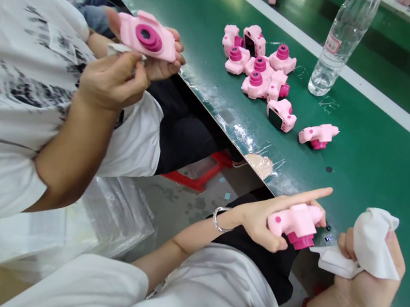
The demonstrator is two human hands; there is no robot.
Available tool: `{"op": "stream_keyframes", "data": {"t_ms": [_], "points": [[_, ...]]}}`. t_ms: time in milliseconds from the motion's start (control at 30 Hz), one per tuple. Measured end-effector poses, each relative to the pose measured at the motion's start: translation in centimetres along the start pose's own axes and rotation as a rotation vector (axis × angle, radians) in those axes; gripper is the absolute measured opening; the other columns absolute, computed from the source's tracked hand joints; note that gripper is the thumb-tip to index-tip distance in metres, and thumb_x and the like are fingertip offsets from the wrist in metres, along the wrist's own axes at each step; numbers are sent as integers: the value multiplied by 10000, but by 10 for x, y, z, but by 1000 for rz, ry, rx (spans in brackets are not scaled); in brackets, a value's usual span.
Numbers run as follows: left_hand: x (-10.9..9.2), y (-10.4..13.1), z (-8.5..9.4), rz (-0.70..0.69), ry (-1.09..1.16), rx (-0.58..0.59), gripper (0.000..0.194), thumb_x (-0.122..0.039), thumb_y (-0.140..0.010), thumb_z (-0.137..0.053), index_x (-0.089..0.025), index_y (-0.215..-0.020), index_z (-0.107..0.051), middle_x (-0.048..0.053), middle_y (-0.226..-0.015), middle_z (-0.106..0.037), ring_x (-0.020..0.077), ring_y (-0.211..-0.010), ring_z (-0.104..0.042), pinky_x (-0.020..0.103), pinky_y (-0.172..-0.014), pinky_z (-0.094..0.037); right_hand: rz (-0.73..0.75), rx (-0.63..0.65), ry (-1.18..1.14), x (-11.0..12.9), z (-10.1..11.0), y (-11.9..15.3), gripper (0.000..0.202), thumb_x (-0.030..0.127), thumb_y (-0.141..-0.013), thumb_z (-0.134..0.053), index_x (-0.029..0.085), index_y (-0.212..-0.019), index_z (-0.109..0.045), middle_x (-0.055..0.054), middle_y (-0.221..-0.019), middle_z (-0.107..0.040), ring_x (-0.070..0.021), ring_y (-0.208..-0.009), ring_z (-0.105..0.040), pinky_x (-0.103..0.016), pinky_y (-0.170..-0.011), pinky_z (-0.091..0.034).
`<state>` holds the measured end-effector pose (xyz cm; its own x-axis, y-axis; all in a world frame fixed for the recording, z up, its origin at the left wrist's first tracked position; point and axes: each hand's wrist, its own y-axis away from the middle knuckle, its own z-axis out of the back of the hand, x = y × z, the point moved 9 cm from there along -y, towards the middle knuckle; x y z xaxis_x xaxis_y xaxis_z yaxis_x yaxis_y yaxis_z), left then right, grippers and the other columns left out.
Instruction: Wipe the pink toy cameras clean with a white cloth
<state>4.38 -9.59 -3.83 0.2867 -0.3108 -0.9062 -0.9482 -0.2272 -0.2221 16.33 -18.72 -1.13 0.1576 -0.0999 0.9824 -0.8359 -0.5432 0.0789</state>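
Observation:
My left hand, with a silver bracelet at the wrist, grips a pink toy camera whose magenta lens points down toward me. Its index finger stretches out along the far side. To the right, my right hand is closed around a crumpled white cloth; a loose strip of it reaches toward the lens of the toy camera. Past my hands, a single pink toy camera lies on the green table. Several more pink toy cameras are bunched together farther back, some showing dark screens.
On the left a co-worker's hands hold another pink toy camera and a white cloth. A clear water bottle stands beyond the bunch. Below the table edge are a red stool and plastic-wrapped stacks.

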Motion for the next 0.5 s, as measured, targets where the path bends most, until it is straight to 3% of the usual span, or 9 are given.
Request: {"op": "stream_keyframes", "data": {"t_ms": [100,167,233,300,400,500], "points": [[-19,6,-6,-188,-432,56,1161,-203,-626,-625,-211,-1638,-56,101,-1320,-553,245,-1151,-582,377,-1019,-483,17,7,74,-1,-1,0,448,494,-781,-780,200,-609,-488,79,-547,-340,-59,-450,-269,-234,-409,-213],[-24,7,-8,-202,-624,41,1123,-253,-666,-571,-226,-1637,-7,91,-1363,-533,267,-1216,-560,406,-1076,-440,60,23,215,-3,-5,4,393,515,-802,-768,186,-672,-598,53,-578,-436,-74,-478,-349,-235,-423,-255],[-26,5,-7,-169,-777,-10,1069,-301,-696,-520,-200,-1636,-19,98,-1364,-539,306,-1266,-532,439,-1102,-411,178,57,374,0,-13,10,320,483,-871,-716,180,-772,-687,30,-628,-511,-88,-522,-416,-236,-454,-302],[-30,3,-4,-167,-898,-74,1071,-303,-686,-530,-145,-1632,-53,126,-1334,-560,331,-1268,-523,481,-1139,-378,407,108,498,14,-27,23,211,369,-930,-672,191,-824,-715,34,-638,-513,-81,-541,-422,-228,-484,-322],[-39,4,2,-236,-963,-168,1130,-293,-657,-644,-133,-1628,-88,147,-1294,-577,323,-1206,-534,533,-1199,-301,764,221,627,35,-46,51,73,170,-923,-668,203,-879,-716,55,-627,-474,-56,-528,-392,-210,-490,-306],[-41,7,10,-299,-729,-209,1108,-416,-674,-749,-209,-1614,-200,127,-1272,-581,291,-1135,-549,488,-1121,-399,852,476,682,35,-59,71,177,73,-882,-682,206,-992,-717,47,-677,-509,-59,-550,-450,-204,-493,-331]]}}
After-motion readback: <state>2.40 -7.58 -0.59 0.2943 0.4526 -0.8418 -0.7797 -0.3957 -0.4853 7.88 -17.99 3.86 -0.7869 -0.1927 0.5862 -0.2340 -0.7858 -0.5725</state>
